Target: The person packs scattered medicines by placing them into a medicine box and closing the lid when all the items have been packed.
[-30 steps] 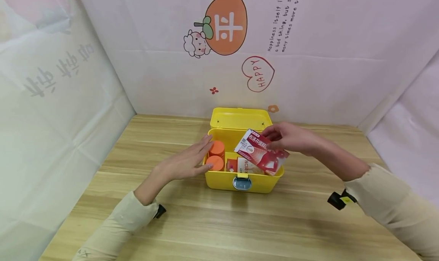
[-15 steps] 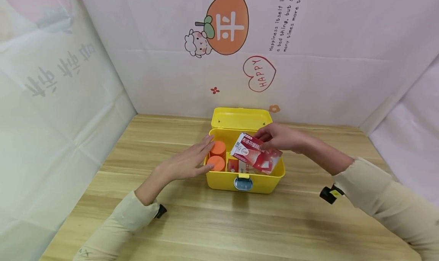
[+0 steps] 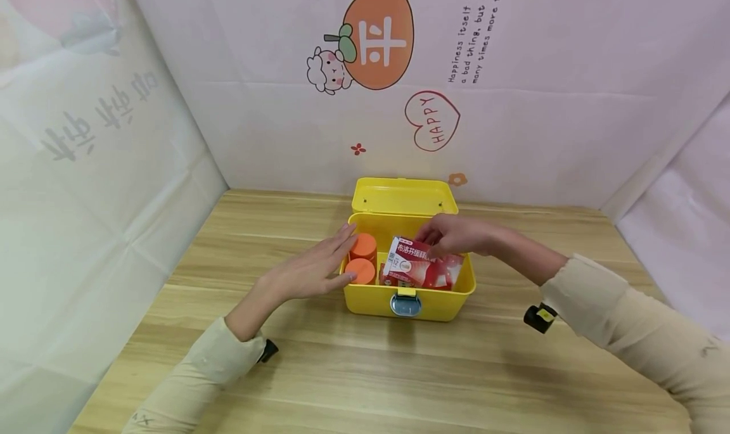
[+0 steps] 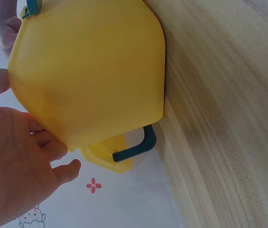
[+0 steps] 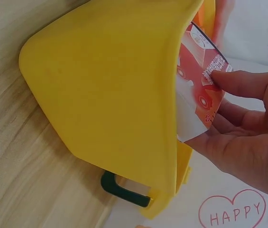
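A yellow storage box stands on the table with its lid tipped back. My right hand pinches a red and white medicine box between thumb and fingers, tilted and partly inside the yellow box. In the right wrist view the medicine box passes below the yellow rim. My left hand rests at the left rim with fingers extended, and the left wrist view shows its fingertips at the yellow wall. Two orange round-topped containers stand inside at the left.
Another small red package lies low in the yellow box, mostly covered. A grey-blue latch hangs at the front, and a dark green handle sticks out at the back. A printed cloth wall rises behind the wooden table.
The right hand has moved left and down, lowering the medicine box deeper into the yellow box, over the package inside. My left hand has stayed at the rim.
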